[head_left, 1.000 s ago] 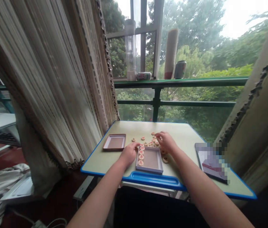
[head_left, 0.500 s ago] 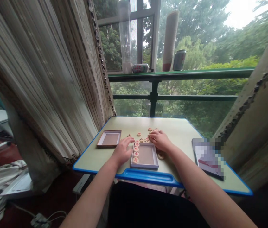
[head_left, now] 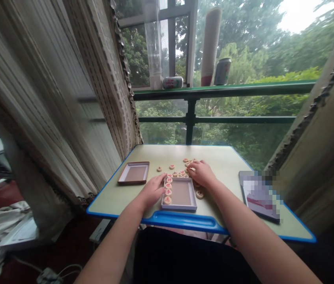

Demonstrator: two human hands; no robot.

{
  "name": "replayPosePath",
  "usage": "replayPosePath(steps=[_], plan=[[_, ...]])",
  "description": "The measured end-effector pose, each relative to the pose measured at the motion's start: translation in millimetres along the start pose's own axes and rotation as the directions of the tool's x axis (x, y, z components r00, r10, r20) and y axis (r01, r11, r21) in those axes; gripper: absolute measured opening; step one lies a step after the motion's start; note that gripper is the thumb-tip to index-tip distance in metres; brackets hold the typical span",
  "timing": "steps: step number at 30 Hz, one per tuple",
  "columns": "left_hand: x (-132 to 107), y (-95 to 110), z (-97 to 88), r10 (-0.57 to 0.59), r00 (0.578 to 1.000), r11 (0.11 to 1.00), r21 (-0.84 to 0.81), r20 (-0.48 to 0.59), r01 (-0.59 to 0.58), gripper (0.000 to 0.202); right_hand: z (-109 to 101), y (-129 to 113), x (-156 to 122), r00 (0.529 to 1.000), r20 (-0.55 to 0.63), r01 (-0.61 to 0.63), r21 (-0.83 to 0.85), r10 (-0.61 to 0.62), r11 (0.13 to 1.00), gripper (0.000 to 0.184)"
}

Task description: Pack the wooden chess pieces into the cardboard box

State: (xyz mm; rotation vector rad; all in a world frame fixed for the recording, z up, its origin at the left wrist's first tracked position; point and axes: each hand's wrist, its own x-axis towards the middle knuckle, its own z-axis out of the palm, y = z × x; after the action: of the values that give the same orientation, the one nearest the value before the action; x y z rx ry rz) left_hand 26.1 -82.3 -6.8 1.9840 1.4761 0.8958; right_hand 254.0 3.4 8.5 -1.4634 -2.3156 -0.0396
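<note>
A shallow grey box tray (head_left: pixel 181 205) sits at the near middle of a small blue-edged table (head_left: pixel 229 165), with a column of round wooden chess pieces (head_left: pixel 167 192) along its left inner side. My left hand (head_left: pixel 152 190) rests flat against the tray's left wall, fingers stretched toward the pieces. My right hand (head_left: pixel 201 173) lies over the loose pieces (head_left: pixel 181 173) just beyond the tray, fingers curled down on them; what they pinch is hidden. One more piece (head_left: pixel 199 194) lies to the right of the tray.
A brown box lid (head_left: pixel 134 173) lies left on the table, a blurred flat object (head_left: pixel 258 195) at the right. Curtains (head_left: pixel 66 98) hang on both sides. On the green railing (head_left: pixel 244 90) stand a clear tube (head_left: pixel 154 47), cans and a tall cup stack (head_left: pixel 211 47).
The view shifted slightly. My left hand slid closer along the tray's left wall; my right hand stayed over the loose pieces, moving slightly.
</note>
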Motion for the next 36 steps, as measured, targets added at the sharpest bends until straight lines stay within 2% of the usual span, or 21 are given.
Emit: replayPosePath(steps=[8, 14, 18, 21, 24, 26, 28, 30, 32, 36], plan=[[1.4, -1.3, 0.8, 0.030, 0.999, 0.999, -0.027, -0.032, -0.031, 0.055, 5.9, -4.2, 4.7, 0.999, 0.017, -0.027, -0.022, 0.027, 0.999, 0.026], [2.3, -1.6, 3.7, 0.030, 0.997, 0.998, -0.047, -0.070, -0.033, 0.046, 4.8, -1.2, 5.9, 0.998, 0.032, 0.059, -0.003, -0.059, 0.998, 0.027], [4.8, -4.5, 5.4, 0.000, 0.998, 0.997, -0.076, -0.069, -0.005, 0.043, 1.5, -3.9, 7.1, 0.999, 0.036, 0.014, -0.007, -0.014, 1.000, 0.022], [7.2, -6.5, 6.1, -0.007, 0.998, 0.996, -0.084, -0.065, 0.002, 0.042, 1.2, -6.2, 7.6, 0.998, 0.027, -0.055, 0.073, 0.053, 0.996, 0.015], [8.0, -5.4, 6.1, -0.001, 0.997, 0.997, -0.071, -0.074, -0.004, 0.039, 0.5, -5.1, 8.6, 0.993, -0.049, -0.091, 0.236, 0.105, 0.967, 0.010], [7.8, -3.5, 5.7, 0.004, 0.996, 0.997, -0.077, -0.089, -0.011, 0.038, -1.6, -1.1, 10.3, 0.977, -0.126, -0.105, 0.414, 0.171, 0.904, 0.012], [7.4, -1.9, 5.2, 0.007, 0.995, 0.996, -0.084, -0.096, -0.015, 0.037, -4.5, 5.1, 12.3, 0.936, -0.191, -0.123, 0.612, 0.297, 0.781, 0.019], [7.0, -1.2, 4.6, 0.007, 0.996, 0.997, -0.079, -0.094, -0.015, 0.037, -6.4, 11.2, 13.7, 0.879, -0.206, -0.139, 0.753, 0.430, 0.644, 0.026], [6.9, -1.3, 4.3, 0.008, 0.996, 0.997, -0.074, -0.087, -0.014, 0.037, -6.5, 15.0, 13.8, 0.842, -0.183, -0.150, 0.823, 0.507, 0.548, 0.030], [7.5, -2.9, 4.8, 0.013, 0.997, 0.997, -0.080, -0.078, -0.019, 0.037, -5.1, 14.2, 11.3, 0.856, -0.118, -0.141, 0.884, 0.503, 0.447, 0.033]])
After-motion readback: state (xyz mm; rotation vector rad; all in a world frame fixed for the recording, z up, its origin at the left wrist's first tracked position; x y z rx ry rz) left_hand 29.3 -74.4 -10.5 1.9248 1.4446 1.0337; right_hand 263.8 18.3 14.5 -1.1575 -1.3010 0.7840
